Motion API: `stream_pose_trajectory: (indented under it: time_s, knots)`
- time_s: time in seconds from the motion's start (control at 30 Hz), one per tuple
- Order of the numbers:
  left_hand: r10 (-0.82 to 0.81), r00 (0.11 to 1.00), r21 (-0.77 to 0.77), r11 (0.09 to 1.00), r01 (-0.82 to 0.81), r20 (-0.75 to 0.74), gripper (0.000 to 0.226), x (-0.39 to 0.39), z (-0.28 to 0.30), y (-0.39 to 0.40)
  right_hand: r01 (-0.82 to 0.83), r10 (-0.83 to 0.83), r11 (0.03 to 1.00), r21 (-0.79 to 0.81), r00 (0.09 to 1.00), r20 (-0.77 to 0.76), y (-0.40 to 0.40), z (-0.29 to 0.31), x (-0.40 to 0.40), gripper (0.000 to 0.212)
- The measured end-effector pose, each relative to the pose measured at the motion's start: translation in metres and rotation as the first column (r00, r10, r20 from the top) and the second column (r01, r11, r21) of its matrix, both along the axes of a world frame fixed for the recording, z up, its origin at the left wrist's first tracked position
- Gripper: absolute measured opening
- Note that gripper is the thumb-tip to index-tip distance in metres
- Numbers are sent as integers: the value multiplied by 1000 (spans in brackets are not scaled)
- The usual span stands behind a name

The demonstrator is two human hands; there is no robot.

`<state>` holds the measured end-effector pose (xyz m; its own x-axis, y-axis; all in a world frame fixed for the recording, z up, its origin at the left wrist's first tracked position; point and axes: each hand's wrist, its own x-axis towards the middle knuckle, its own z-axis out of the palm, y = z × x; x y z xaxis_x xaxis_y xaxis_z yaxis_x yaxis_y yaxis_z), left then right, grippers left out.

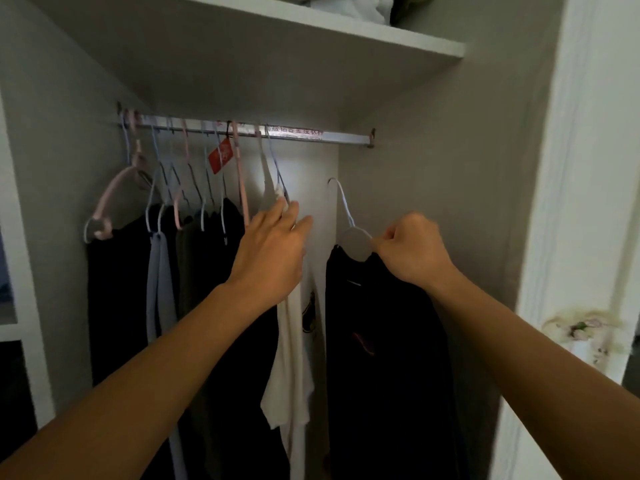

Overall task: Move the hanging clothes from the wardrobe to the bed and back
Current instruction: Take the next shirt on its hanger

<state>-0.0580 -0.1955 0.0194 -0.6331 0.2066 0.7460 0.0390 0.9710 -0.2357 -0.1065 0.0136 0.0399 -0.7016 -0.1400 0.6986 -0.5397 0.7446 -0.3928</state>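
Inside the wardrobe a metal rail (339,136) carries several hangers with dark and pale clothes on its left half. My right hand (412,252) grips a white hanger (349,223) by its shoulder; its hook is off the rail, below it, and a black garment (384,358) hangs from it. My left hand (273,251) reaches with straight fingers to the hanger of a white T-shirt (294,362) that still hangs on the rail, touching it at the neck. Whether the left fingers hold that hanger is hidden.
A white shelf (346,39) with folded cloth on top sits above the rail. The right half of the rail is bare. A white door frame (571,202) with a chipped spot stands at the right. A red tag (220,155) dangles among the hangers.
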Motion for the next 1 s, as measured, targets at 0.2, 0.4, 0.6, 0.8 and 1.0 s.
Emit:
stream_pose_trajectory:
  time_s: [0.2,0.4,0.6,0.8,1.0]
  knots:
    - [11,1000,-38,999,-11,-17,38,-23,8,-20,14,-14,1000,-8,998,-56,-36,30,-34,49]
    - [-35,999,-37,999,33,-35,28,-43,13,-22,1,-3,999,-40,999,-52,-66,49,-72,47]
    - [-25,999,-15,1000,25,-43,20,-55,17,-19,-11,9,1000,-17,993,-116,-86,74,-100,44]
    - [-39,998,-38,999,38,-41,21,-58,15,-13,-54,34,995,-86,976,-216,-94,98,-116,37]
    - [-51,996,-27,998,50,-68,23,-59,17,-8,-58,31,993,-99,966,-257,-123,119,-133,38]
